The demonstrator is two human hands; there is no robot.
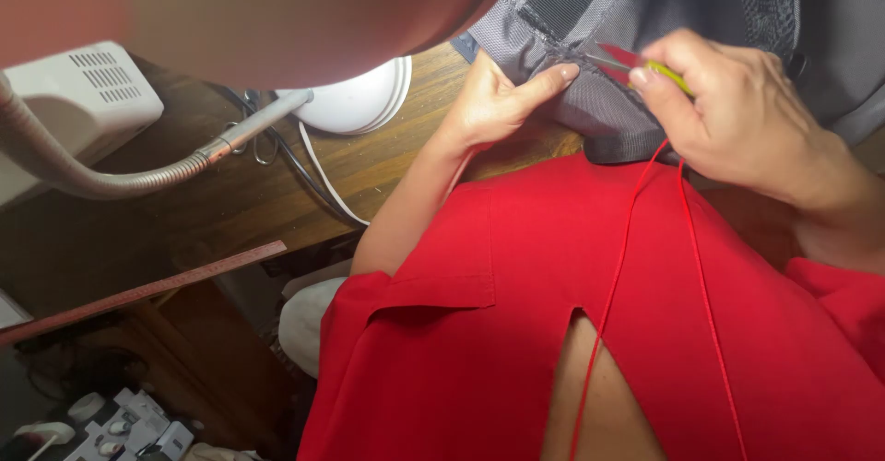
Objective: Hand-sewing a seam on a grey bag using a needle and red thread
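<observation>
Grey fabric [604, 115] pinched in our left hand [493, 101], our right hand [737, 115] closed around yellow-handled snips [645, 65], red cord [613, 286] hanging below.

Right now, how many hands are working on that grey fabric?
2. The left hand pinches the grey fabric at its seam edge; the right hand beside it holds a small yellow-handled snipper against the seam. No other hands show.

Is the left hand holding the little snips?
No, the left hand only pinches the grey fabric; the yellow-handled snips sit in the right hand.
</observation>
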